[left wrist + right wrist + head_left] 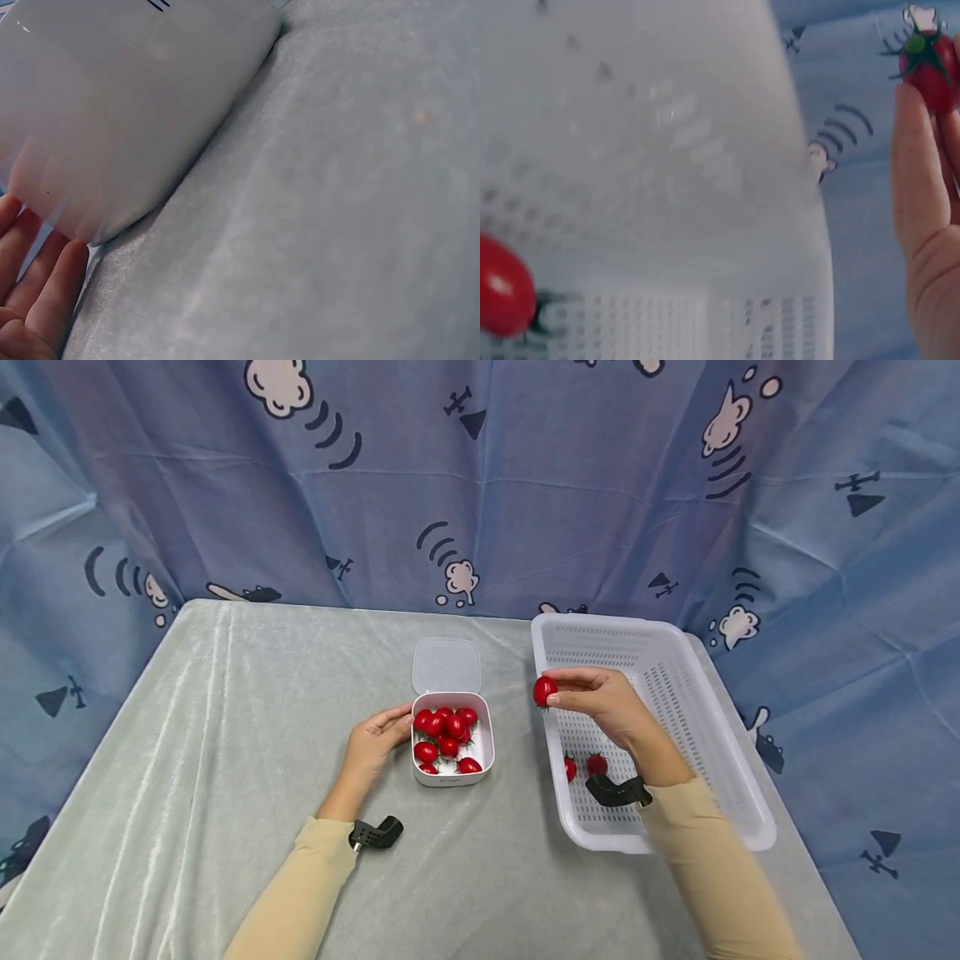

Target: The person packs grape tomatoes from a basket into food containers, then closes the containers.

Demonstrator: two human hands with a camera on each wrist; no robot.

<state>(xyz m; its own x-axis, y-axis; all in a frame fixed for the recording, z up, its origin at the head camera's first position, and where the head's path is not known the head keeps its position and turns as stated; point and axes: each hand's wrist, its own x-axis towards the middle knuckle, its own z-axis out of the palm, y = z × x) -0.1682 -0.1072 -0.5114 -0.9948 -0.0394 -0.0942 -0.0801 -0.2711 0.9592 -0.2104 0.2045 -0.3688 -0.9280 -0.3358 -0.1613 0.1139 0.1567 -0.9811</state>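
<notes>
In the head view my right hand (603, 702) pinches a cherry tomato (545, 691) between thumb and fingertips, over the left rim of the white basket (551, 752). The right wrist view shows that tomato (930, 71) with its green stem star. My left hand (372, 745) rests beside a small white box (452, 781), fingers extended with the tips at its left wall. Several red cherry tomatoes (447, 747) lie in this box, whose translucent lid (446, 666) is folded back behind it. In the left wrist view the fingertips (71, 251) are right at the box's lower side (142, 127).
Two more tomatoes show in the basket near its left wall, one a round red tomato (597, 765). A pale cloth (247, 710) covers the table, and a blue patterned curtain (405, 485) hangs along its back edge. The basket's raised rim stands right of the box.
</notes>
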